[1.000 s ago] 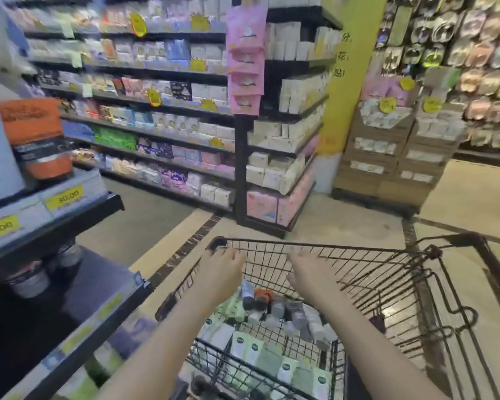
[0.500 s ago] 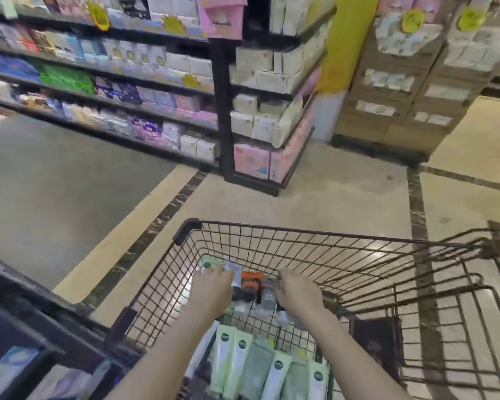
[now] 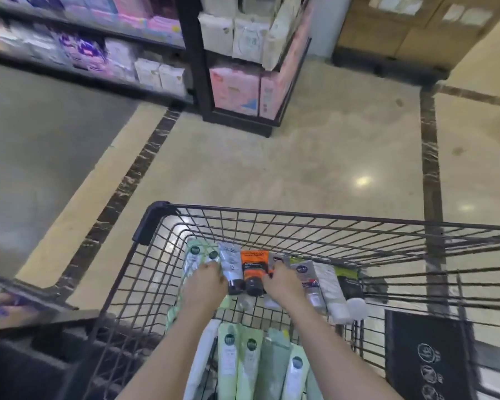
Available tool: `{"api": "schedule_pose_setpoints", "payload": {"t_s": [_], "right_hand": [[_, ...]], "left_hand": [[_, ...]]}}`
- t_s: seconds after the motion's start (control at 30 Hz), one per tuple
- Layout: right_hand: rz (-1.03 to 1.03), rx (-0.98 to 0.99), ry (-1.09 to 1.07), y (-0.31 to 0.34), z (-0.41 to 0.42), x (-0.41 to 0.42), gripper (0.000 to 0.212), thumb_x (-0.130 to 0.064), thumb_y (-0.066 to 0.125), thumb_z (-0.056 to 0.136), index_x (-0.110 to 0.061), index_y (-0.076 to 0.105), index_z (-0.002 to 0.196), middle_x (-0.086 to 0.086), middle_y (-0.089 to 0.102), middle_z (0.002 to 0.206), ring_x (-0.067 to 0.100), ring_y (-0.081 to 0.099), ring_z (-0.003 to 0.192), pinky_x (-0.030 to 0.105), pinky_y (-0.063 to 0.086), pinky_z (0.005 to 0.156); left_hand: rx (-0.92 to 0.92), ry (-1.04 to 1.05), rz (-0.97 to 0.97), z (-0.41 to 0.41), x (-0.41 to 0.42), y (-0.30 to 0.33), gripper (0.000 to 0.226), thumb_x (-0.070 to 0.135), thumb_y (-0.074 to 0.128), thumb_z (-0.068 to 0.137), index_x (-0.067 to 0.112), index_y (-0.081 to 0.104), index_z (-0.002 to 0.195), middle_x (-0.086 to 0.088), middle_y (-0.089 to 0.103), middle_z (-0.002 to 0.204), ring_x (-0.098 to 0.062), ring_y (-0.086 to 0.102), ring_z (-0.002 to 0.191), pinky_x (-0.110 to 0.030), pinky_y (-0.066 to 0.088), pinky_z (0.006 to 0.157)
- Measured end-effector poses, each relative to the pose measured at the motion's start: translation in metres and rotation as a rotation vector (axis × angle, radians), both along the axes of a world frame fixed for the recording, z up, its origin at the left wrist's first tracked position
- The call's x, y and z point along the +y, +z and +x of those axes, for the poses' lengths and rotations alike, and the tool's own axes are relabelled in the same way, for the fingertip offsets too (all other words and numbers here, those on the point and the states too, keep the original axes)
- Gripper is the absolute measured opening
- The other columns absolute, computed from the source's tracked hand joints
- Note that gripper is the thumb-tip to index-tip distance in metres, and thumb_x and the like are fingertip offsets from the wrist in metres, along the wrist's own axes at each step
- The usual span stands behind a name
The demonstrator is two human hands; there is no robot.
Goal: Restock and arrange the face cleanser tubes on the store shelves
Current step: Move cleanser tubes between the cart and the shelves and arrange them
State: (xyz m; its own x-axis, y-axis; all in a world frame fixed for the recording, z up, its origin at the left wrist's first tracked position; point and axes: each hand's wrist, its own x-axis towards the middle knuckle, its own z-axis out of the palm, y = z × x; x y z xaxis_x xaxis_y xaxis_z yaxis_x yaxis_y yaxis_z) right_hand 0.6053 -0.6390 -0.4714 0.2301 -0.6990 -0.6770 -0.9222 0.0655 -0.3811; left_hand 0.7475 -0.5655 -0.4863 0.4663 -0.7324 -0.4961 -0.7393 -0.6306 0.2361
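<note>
Both hands have dropped deeper into the cart point(image 3: 153, 217) since a sec ago, now down on the tubes at the far end. L hand point(image 3: 205, 284) has fingers curled loosely over the pale green tubes point(image 3: 194, 256) w/ the grey tube point(image 3: 230, 264) beside it, R hand point(image 3: 283, 284) fingers bent onto the orange tube point(image 3: 253, 267) & grey ones. Can't tell if either has truly closed on one. More green tubes point(image 3: 251, 359) lie nearer me, none shelved yet; I'd guess I'm gathering a bunch to carry at once.

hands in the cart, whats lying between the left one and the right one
In the head view, two tubes lie between the left hand and right hand: a grey tube and an orange tube, side by side.
</note>
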Motion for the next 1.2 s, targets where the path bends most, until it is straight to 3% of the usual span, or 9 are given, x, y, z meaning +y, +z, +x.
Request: {"api": "schedule_pose_setpoints", "payload": {"t_s": [0.13,0.27,0.37,0.47,0.6,0.73,0.83,0.97,1.2], "right_hand": [[0.086,0.071,0.002,-0.039,0.018,-0.01,0.041,-0.036,0.034,0.1,-0.004,0.053,0.119,0.015,0.062,0.116,0.031,0.059,0.106,0.032,0.045,0.085],[0.177,0.154,0.012,-0.076,0.025,-0.016,0.049,-0.038,0.026,0.101,-0.004,0.053,0.124,0.016,0.058,0.126,0.03,0.056,0.112,0.033,0.043,0.089],[0.239,0.124,-0.112,-0.093,0.03,-0.015,0.047,-0.035,0.028,0.101,-0.003,0.044,0.133,0.013,0.06,0.119,0.018,0.059,0.093,0.02,0.041,0.063],[0.169,0.088,-0.278,-0.108,0.032,-0.008,0.039,-0.029,0.037,0.1,-0.005,0.049,0.128,0.002,0.057,0.092,0.003,0.049,0.062,0.015,0.029,0.043],[0.197,0.041,-0.467,-0.111,0.035,-0.003,0.023,-0.029,0.047,0.095,-0.013,0.057,0.109,0.002,0.062,0.089,0.015,0.06,0.073,0.025,0.05,0.06],[0.271,-0.071,-0.65,-0.109,0.037,-0.004,0.024,-0.033,0.055,0.09,-0.016,0.062,0.105,0.007,0.068,0.1,0.026,0.065,0.093,0.038,0.052,0.087],[0.365,-0.219,-0.832,-0.094,0.034,-0.002,0.016,-0.024,0.064,0.086,-0.011,0.062,0.095,0.012,0.068,0.097,0.027,0.066,0.087,0.036,0.054,0.077],[0.456,-0.405,-0.909,-0.065,0.024,0.01,0.023,-0.025,0.062,0.089,-0.01,0.058,0.106,0.014,0.068,0.101,0.022,0.064,0.081,0.025,0.045,0.058],[0.434,-0.657,-0.916,0.006,-0.002,0.038,0.016,-0.02,0.059,0.09,-0.013,0.054,0.104,0.003,0.063,0.098,0.018,0.061,0.092,0.037,0.047,0.094]], "left_hand": [[0.11,0.094,0.031,0.002,-0.016,-0.045,0.031,0.029,0.046,0.093,0.007,0.054,0.114,-0.01,0.06,0.109,-0.024,0.059,0.096,-0.033,0.05,0.082],[0.221,0.245,0.041,0.003,-0.025,-0.08,0.033,0.038,0.047,0.092,0.008,0.054,0.101,-0.011,0.059,0.098,-0.025,0.059,0.084,-0.037,0.053,0.077],[0.276,0.326,0.067,0.006,-0.029,-0.103,0.036,0.048,0.052,0.088,0.012,0.054,0.093,-0.01,0.061,0.09,-0.021,0.061,0.074,-0.038,0.056,0.07],[0.324,0.387,0.071,0.008,-0.033,-0.105,0.031,0.045,0.054,0.089,0.015,0.05,0.089,-0.009,0.06,0.09,-0.015,0.057,0.065,-0.029,0.048,0.059],[0.43,0.47,0.034,0.012,-0.029,-0.103,0.023,0.038,0.055,0.091,0.015,0.049,0.09,-0.008,0.062,0.094,-0.018,0.057,0.072,-0.032,0.05,0.066],[0.548,0.574,-0.049,0.018,-0.02,-0.085,0.03,0.03,0.058,0.091,0.007,0.055,0.11,-0.011,0.064,0.105,-0.024,0.06,0.089,-0.034,0.048,0.077],[0.593,0.652,-0.077,0.022,-0.016,-0.068,0.047,0.029,0.059,0.09,0.006,0.047,0.13,-0.009,0.058,0.12,-0.027,0.056,0.107,-0.035,0.044,0.089],[0.727,0.772,-0.177,0.022,-0.009,-0.043,0.032,0.023,0.059,0.09,0.01,0.052,0.118,-0.011,0.062,0.111,-0.028,0.061,0.098,-0.046,0.05,0.091],[0.924,0.868,-0.391,0.006,0.016,0.018,0.027,0.018,0.06,0.089,0.019,0.051,0.115,-0.006,0.063,0.108,-0.027,0.064,0.097,-0.051,0.052,0.087]]}}
